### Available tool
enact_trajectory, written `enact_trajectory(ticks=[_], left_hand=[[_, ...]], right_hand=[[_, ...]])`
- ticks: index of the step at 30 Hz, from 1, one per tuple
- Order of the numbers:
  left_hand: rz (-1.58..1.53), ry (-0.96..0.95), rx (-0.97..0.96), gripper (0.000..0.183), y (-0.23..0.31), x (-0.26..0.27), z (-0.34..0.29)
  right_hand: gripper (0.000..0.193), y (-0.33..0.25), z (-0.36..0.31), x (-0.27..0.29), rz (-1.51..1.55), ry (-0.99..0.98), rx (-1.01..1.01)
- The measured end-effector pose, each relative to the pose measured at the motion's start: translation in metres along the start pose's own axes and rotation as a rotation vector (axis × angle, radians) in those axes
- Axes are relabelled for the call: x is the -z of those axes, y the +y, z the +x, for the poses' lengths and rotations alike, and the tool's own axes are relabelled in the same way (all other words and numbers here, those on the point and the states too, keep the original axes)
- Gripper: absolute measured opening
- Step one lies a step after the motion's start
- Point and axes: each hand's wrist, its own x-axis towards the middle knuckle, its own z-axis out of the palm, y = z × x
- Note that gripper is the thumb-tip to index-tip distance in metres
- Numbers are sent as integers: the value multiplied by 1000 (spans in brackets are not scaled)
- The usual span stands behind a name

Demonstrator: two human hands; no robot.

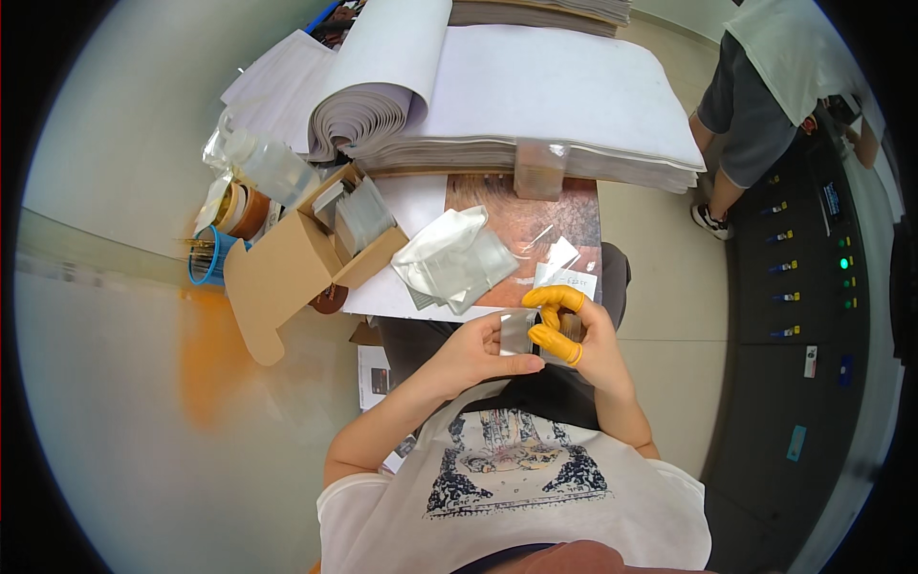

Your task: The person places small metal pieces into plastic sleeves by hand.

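Observation:
My left hand (473, 350) pinches a small clear plastic packet (517, 333) between thumb and fingers, just off the table's near edge. Yellow finger cots (557, 342) cover the thumb and fingertips of my right hand (599, 352). Its fingers are curled close to the packet's right side; a greyish, see-through piece shows behind them, too hidden to name. Past my hands, a white paper slip (571, 281) lies on the table. A white cloth or glove (440, 244) rests on a stack of clear plastic sleeves (483, 271) to the left.
Farther left, an open cardboard box (368, 258) holds flat packets, beside a translucent bottle (273, 167) and a blue mesh cup (208, 260). Large white sheets (564, 91), partly rolled, are piled at the back. A person (755, 105) stands by a dark control cabinet (794, 402) at right.

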Motion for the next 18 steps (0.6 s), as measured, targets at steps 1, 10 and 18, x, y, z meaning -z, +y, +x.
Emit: enact_trajectory(ticks=[1,10,18], left_hand=[[-2,0,0,54,0,0,0],[4,4,37,54,4,0,1],[0,11,73,52,6,-2,-1]], right_hand=[[30,1,0,1,13,9,-2],[28,2,0,0,53,11,-12],[28,1,0,1,70,13,-12]])
